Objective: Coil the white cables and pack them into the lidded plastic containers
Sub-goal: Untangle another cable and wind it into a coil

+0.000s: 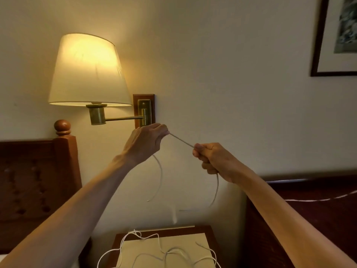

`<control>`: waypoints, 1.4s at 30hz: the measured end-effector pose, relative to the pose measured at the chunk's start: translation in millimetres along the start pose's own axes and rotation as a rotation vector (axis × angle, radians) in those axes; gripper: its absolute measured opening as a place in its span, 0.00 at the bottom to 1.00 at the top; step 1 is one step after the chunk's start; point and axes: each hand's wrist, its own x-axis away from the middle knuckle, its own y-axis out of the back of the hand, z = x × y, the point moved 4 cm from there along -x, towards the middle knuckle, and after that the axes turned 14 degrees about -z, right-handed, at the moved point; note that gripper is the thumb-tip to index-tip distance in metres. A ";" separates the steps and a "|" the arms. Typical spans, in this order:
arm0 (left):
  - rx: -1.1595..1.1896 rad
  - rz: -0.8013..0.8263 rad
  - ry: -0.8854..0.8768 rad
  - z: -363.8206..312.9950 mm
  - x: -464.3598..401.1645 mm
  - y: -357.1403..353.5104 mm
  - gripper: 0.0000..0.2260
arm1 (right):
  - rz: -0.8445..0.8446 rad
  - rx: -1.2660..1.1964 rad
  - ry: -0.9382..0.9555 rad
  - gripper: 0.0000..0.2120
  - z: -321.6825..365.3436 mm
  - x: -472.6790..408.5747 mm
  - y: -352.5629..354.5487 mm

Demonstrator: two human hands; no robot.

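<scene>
Two hands hold one white cable [181, 141] taut in front of the wall lamp [90, 74], its short straight span slanting down from the left hand [148, 141] to the right hand [214, 159]. Both fists are closed on it, and its loose ends hang below them. More white cables [154, 252] lie tangled on the nightstand [166, 246] below the lamp. No containers show.
</scene>
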 end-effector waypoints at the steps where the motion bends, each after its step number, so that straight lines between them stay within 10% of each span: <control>1: -0.008 0.019 -0.026 -2.5 -1.8 -0.2 0.13 | 0.000 -0.015 -0.016 0.17 1.1 2.6 -2.0; 18: -0.223 0.053 0.145 54.9 12.0 32.7 0.05 | 0.006 -0.136 -0.235 0.17 -32.7 50.5 17.7; 24: 0.227 -0.040 0.910 27.5 -10.8 26.1 0.13 | -0.663 0.816 0.359 0.19 -4.7 16.3 23.8; 26: 0.509 -0.147 1.284 14.5 -12.8 16.9 0.11 | -0.790 0.637 0.608 0.24 20.6 32.3 -7.4; 30: 0.804 -0.287 1.576 -3.0 -17.1 7.7 0.13 | -0.345 0.445 0.331 0.33 19.6 56.8 -86.9; 35: 0.588 -0.265 1.551 37.0 12.4 9.2 0.12 | 0.087 -0.246 -0.131 0.15 -11.0 60.0 -81.9; 42: 0.239 -0.298 1.521 99.2 89.7 20.3 0.11 | 0.197 0.047 -0.242 0.17 -24.2 82.3 -16.9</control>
